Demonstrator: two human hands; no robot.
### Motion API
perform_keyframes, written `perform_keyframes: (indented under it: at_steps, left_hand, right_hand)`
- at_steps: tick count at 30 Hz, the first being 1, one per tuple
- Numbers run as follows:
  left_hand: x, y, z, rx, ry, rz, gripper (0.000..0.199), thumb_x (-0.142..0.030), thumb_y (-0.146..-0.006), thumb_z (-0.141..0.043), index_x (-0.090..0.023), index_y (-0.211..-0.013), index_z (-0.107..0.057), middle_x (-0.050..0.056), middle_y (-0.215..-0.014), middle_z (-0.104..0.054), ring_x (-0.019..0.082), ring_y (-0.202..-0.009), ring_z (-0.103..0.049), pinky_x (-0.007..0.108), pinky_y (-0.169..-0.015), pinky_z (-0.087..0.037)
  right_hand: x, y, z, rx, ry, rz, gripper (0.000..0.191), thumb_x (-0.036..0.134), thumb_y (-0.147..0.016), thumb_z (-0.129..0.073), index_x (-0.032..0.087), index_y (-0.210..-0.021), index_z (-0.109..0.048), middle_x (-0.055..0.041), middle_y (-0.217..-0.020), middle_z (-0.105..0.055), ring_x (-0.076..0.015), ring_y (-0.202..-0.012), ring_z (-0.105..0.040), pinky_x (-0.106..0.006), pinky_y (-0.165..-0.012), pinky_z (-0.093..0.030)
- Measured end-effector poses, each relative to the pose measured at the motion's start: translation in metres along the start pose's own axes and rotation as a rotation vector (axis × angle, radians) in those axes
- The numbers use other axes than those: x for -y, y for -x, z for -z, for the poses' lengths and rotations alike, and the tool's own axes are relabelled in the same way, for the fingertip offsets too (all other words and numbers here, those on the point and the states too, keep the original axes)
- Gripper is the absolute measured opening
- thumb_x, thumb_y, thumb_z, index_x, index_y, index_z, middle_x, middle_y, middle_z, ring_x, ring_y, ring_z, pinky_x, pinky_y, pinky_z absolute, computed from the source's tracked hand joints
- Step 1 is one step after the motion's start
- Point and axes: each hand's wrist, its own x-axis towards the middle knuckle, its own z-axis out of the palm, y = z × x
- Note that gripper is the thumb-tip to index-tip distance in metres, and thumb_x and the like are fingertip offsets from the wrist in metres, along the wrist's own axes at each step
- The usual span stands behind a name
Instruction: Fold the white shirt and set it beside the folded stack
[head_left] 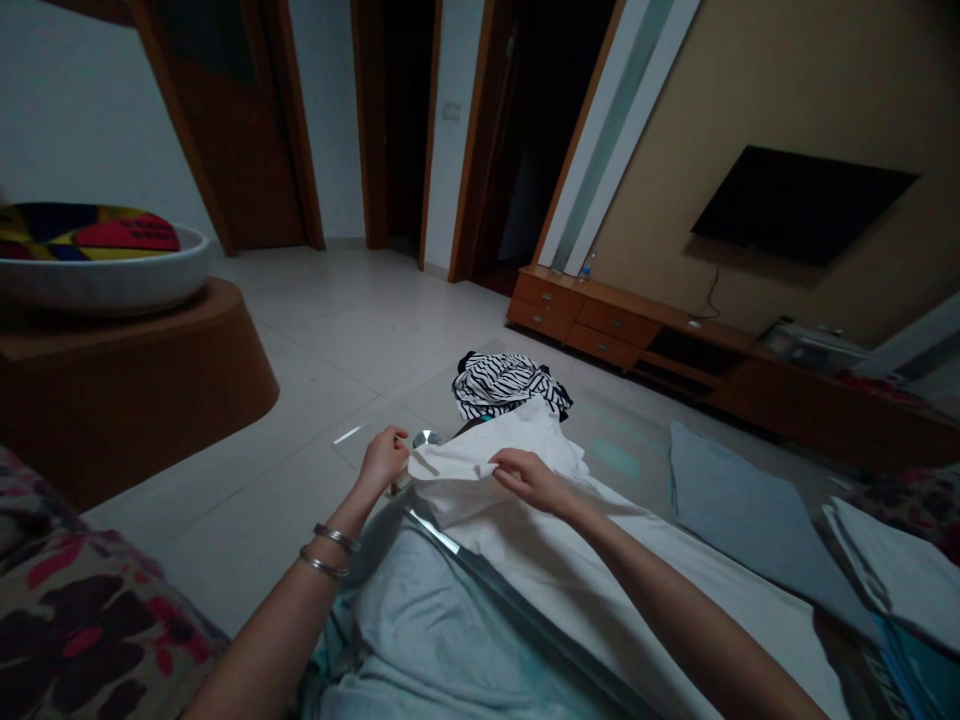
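Note:
A white cloth (525,530) lies spread along a glass table (442,535), its far end raised and creased between both hands. My left hand (385,458), with two silver bangles on the wrist, is closed on the cloth's left corner. To the right, my right hand (529,480) pinches the cloth's near fold between thumb and fingers. Just beyond the cloth sits a bunched black-and-white striped garment (506,382).
Folded grey cloth (739,500) and folded white cloth (892,560) lie at the right. A floral sofa (90,610) is at lower left. At the left, a white basin (112,280) stands on a brown surface (135,370). A low wooden cabinet (555,305) lines the wall.

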Motion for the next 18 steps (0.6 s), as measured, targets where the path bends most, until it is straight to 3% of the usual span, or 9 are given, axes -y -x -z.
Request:
perform_keyframes:
  at_steps: [2,3,6,7,9,13,18]
  left_hand:
    - [-0.01,0.0,0.004,0.031,0.054,-0.112,0.023,-0.021,-0.08,-0.052,-0.014,-0.101,-0.06,0.008,-0.101,-0.06,0.017,-0.093,-0.057,0.026,-0.082,-0.046]
    - [-0.017,0.002,0.004,0.114,0.125,-0.194,0.027,-0.028,-0.082,-0.052,-0.015,-0.105,-0.06,0.009,-0.109,-0.058,0.018,-0.1,-0.056,0.027,-0.086,-0.045]
    - [-0.036,0.014,-0.001,0.59,0.418,-0.389,0.047,-0.045,-0.083,-0.052,-0.017,-0.12,-0.053,0.01,-0.117,-0.057,0.02,-0.107,-0.054,0.03,-0.09,-0.044]
    - [-0.04,0.018,-0.003,0.736,0.481,-0.401,0.051,-0.046,-0.08,-0.055,-0.017,-0.122,-0.052,0.01,-0.115,-0.059,0.021,-0.105,-0.054,0.031,-0.089,-0.044]
    - [-0.044,0.024,-0.003,0.905,0.497,-0.364,0.054,-0.044,-0.073,-0.064,-0.016,-0.118,-0.054,0.007,-0.108,-0.061,0.022,-0.098,-0.055,0.029,-0.084,-0.045]
    - [-0.029,0.03,0.016,0.909,0.463,-0.253,0.047,-0.031,-0.068,-0.067,-0.016,-0.112,-0.058,0.004,-0.106,-0.063,0.021,-0.095,-0.055,0.028,-0.081,-0.044]
    - [0.01,0.041,0.046,0.697,0.412,-0.113,0.036,-0.031,-0.074,-0.058,-0.012,-0.105,-0.06,0.003,-0.092,-0.065,0.019,-0.085,-0.057,0.026,-0.074,-0.043]
  right_hand:
    - [0.0,-0.018,0.008,0.07,-0.111,-0.025,0.029,0.037,-0.093,-0.044,0.015,-0.094,-0.063,-0.0054,-0.086,-0.062,-0.0148,-0.077,-0.055,-0.025,-0.07,-0.042]
    - [-0.001,-0.026,0.011,0.106,-0.155,-0.03,0.032,0.04,-0.093,-0.044,0.015,-0.094,-0.063,-0.0048,-0.085,-0.062,-0.0144,-0.076,-0.055,-0.024,-0.068,-0.042]
    - [-0.007,-0.048,0.017,0.19,-0.242,-0.027,0.037,0.047,-0.091,-0.046,0.013,-0.093,-0.063,-0.004,-0.084,-0.062,-0.0147,-0.076,-0.054,-0.024,-0.069,-0.041]
    - [-0.009,-0.055,0.017,0.207,-0.261,-0.029,0.038,0.048,-0.09,-0.047,0.013,-0.093,-0.064,-0.0039,-0.084,-0.062,-0.0149,-0.077,-0.054,-0.024,-0.07,-0.041]
    - [-0.014,-0.068,0.017,0.229,-0.286,-0.052,0.039,0.049,-0.088,-0.049,0.013,-0.093,-0.064,-0.0031,-0.084,-0.061,-0.0146,-0.077,-0.053,-0.024,-0.069,-0.04]
    - [-0.026,-0.092,0.006,0.252,-0.256,-0.104,0.036,0.045,-0.087,-0.05,0.012,-0.088,-0.065,-0.0004,-0.076,-0.057,-0.012,-0.069,-0.048,-0.021,-0.063,-0.037]
    - [-0.036,-0.119,-0.03,0.305,-0.203,-0.133,0.024,0.032,-0.083,-0.055,0.011,-0.088,-0.067,-0.0004,-0.073,-0.058,-0.011,-0.066,-0.046,-0.021,-0.06,-0.034]
